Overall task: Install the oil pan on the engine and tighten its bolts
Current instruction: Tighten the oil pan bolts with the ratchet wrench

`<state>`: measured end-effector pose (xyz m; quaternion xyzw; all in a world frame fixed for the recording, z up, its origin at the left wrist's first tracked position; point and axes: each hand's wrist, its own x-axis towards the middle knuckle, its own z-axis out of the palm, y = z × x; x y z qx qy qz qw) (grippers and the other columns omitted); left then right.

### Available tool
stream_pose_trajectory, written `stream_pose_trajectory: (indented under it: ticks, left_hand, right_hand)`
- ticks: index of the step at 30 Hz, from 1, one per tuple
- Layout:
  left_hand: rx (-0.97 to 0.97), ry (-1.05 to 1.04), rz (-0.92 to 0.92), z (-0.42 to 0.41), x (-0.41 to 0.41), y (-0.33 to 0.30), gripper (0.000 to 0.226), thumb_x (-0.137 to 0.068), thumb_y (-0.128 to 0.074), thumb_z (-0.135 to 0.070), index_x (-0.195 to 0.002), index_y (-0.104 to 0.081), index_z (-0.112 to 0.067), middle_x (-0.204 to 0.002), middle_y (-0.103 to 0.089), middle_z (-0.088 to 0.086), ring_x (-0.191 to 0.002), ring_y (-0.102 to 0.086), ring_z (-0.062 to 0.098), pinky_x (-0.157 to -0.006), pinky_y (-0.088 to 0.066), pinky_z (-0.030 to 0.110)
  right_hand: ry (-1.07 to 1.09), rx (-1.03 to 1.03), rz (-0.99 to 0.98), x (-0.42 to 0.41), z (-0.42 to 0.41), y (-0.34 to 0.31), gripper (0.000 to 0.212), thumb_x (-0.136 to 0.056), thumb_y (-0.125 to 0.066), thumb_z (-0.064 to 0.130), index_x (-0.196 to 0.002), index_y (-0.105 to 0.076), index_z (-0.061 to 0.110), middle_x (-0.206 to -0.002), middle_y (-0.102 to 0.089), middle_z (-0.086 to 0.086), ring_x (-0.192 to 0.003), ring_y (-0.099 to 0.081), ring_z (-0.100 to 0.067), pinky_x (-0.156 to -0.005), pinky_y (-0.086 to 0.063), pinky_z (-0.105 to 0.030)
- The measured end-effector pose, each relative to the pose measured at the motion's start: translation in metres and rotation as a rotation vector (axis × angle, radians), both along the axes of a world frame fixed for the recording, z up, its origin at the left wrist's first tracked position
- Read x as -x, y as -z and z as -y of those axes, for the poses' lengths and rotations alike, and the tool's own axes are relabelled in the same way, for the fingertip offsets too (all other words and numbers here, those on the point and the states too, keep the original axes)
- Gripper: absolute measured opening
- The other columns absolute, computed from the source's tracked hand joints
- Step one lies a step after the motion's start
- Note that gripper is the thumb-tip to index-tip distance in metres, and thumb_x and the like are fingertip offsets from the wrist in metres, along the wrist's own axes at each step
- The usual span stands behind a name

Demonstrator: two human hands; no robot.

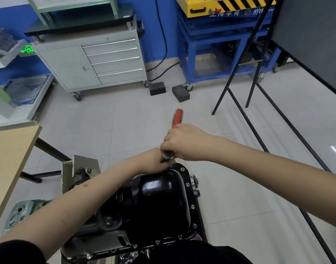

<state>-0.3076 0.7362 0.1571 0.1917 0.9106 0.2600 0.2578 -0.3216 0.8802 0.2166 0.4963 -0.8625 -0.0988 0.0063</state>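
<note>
A glossy black oil pan [159,202] sits on the engine, with several bolts [192,206] along its right and near rim. A ratchet wrench with a red handle [177,118] stands over the pan's far edge, its steel head [168,154] between my hands. My right hand [186,141] grips the wrench just below the red handle. My left hand [153,161] holds the socket under the wrench head at the pan's far rim; its fingertips are hidden.
A wooden table [9,162] is at the left, with a grey-green engine part [22,210] below it. A grey drawer cabinet [98,61], two black blocks [180,93], a blue frame [210,46] and a black stand [239,77] lie beyond on the tiled floor.
</note>
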Motion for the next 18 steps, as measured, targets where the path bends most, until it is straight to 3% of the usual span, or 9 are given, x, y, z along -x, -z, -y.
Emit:
stream_pose_trajectory:
  ticks: [3,5,8,10,12,14,16,18]
  left_hand:
    - [0.013,-0.046,0.028,0.002,0.003,-0.001,0.026,-0.092,-0.046,-0.013,-0.066,-0.044,-0.017,-0.066,-0.051,0.002,-0.062,-0.045,0.013,-0.054,-0.034,0.011]
    - [0.012,-0.073,0.031,0.003,0.004,-0.003,0.032,-0.087,-0.047,-0.005,-0.061,-0.039,-0.022,-0.061,-0.044,-0.007,-0.057,-0.036,0.005,-0.049,-0.033,0.009]
    - [0.013,-0.042,-0.002,0.000,0.001,-0.003,0.025,-0.092,-0.046,-0.011,-0.067,-0.044,-0.016,-0.071,-0.052,0.001,-0.068,-0.043,0.016,-0.054,-0.034,0.012]
    - [0.007,-0.030,-0.017,-0.001,0.001,-0.001,0.023,-0.095,-0.043,-0.016,-0.080,-0.054,-0.002,-0.084,-0.060,0.014,-0.079,-0.052,0.027,-0.071,-0.044,0.029]
    - [0.001,-0.023,-0.016,-0.002,0.001,0.001,0.025,-0.095,-0.042,-0.016,-0.090,-0.055,0.006,-0.093,-0.061,0.022,-0.088,-0.055,0.033,-0.078,-0.045,0.038]
    - [0.001,-0.013,0.002,-0.001,0.001,0.000,0.023,-0.095,-0.044,-0.018,-0.087,-0.053,0.001,-0.091,-0.060,0.019,-0.081,-0.053,0.028,-0.073,-0.044,0.032]
    - [-0.015,-0.058,0.042,0.003,0.001,0.000,0.017,-0.093,-0.050,-0.020,-0.082,-0.053,-0.007,-0.080,-0.058,0.008,-0.071,-0.047,0.015,-0.063,-0.039,0.021]
    - [-0.007,-0.072,0.050,0.006,0.000,-0.001,0.013,-0.090,-0.053,-0.016,-0.082,-0.055,-0.006,-0.079,-0.058,0.004,-0.072,-0.047,0.013,-0.060,-0.037,0.020]
  right_hand:
    - [0.215,0.043,0.099,-0.005,0.006,-0.001,0.033,-0.088,-0.051,0.048,-0.088,-0.057,0.015,-0.094,-0.063,-0.006,-0.077,-0.054,-0.026,-0.056,-0.029,-0.027]
    - [0.311,0.056,0.143,-0.009,0.007,0.001,0.043,-0.087,-0.048,0.054,-0.088,-0.057,0.012,-0.091,-0.063,-0.008,-0.070,-0.048,-0.026,-0.053,-0.026,-0.027]
    - [0.209,0.011,0.077,-0.010,0.005,0.000,0.026,-0.091,-0.047,0.034,-0.102,-0.057,0.013,-0.102,-0.062,-0.005,-0.090,-0.056,-0.025,-0.068,-0.035,-0.031]
    - [0.070,-0.027,0.014,-0.007,0.004,-0.002,0.023,-0.090,-0.046,0.019,-0.110,-0.055,0.017,-0.111,-0.059,0.000,-0.108,-0.051,-0.021,-0.083,-0.034,-0.030]
    - [0.023,-0.025,0.001,-0.004,0.003,-0.002,0.025,-0.089,-0.044,0.014,-0.111,-0.055,0.018,-0.112,-0.059,0.001,-0.110,-0.049,-0.021,-0.084,-0.035,-0.030]
    - [0.081,0.004,0.019,-0.006,0.003,-0.002,0.022,-0.091,-0.047,0.024,-0.107,-0.057,0.014,-0.106,-0.062,-0.003,-0.101,-0.056,-0.025,-0.072,-0.038,-0.032]
    - [0.201,0.030,0.073,-0.010,0.005,0.001,0.034,-0.090,-0.049,0.042,-0.101,-0.057,0.011,-0.099,-0.063,-0.007,-0.081,-0.057,-0.027,-0.055,-0.032,-0.027]
    - [0.275,0.025,0.113,-0.015,0.007,0.004,0.038,-0.090,-0.047,0.046,-0.101,-0.055,0.010,-0.098,-0.063,-0.007,-0.076,-0.053,-0.027,-0.052,-0.027,-0.027]
